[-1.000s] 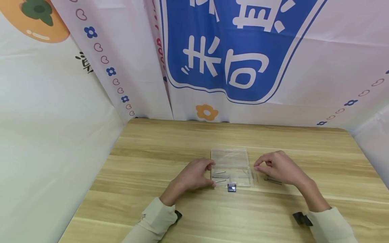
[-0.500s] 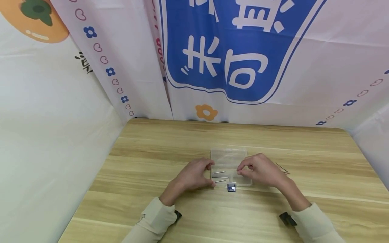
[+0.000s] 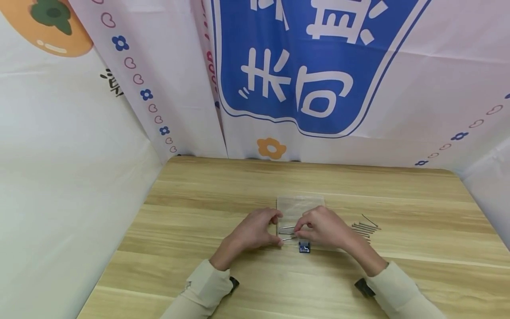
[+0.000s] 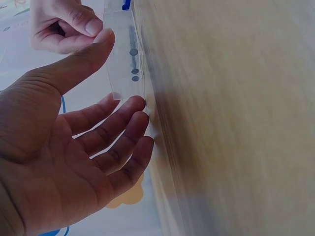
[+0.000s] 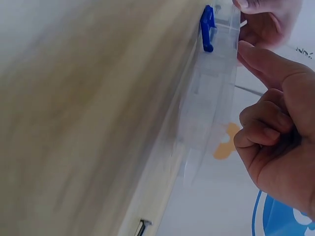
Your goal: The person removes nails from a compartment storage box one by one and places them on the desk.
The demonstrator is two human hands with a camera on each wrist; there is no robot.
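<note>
Touching the left end of a clear plastic box (image 5: 202,93) with the left hand (image 3: 258,228), with fingers parted and relaxed, released rather than clenched, and with the thumb at the near corner and the forefinger farther back. Reaching over the near half of the box with the right hand (image 3: 327,227), with thumb and forefinger tips together beside the right-hand ends of 3 nails (image 4: 134,52) and with the other fingers curled toward the palm. Cannot tell if grasping a nail between those tips or pinching nothing; too small there to read.

As for the box: lying flat near the middle of a wood-grain desk (image 3: 199,195), between the 2 hands, with the lid (image 3: 299,206) back on the far side and the shallow tray on the near side. Fitted with a blue clasp (image 5: 207,29) at the edge nearest the person. As for the 3 nails: lying inside the tray at the left, roughly side by side, with heads toward the left wall.

To the right, well apart from the box: loose nails (image 3: 364,227) in a slanting row on the desk, too close together to count surely. Dressed in pale sleeves (image 3: 197,288), with dark straps (image 3: 233,283) at both wrists. Backed by white cloth (image 3: 438,71) with a blue panel (image 3: 358,97) of white characters and, just below, an orange flower (image 3: 271,141).
</note>
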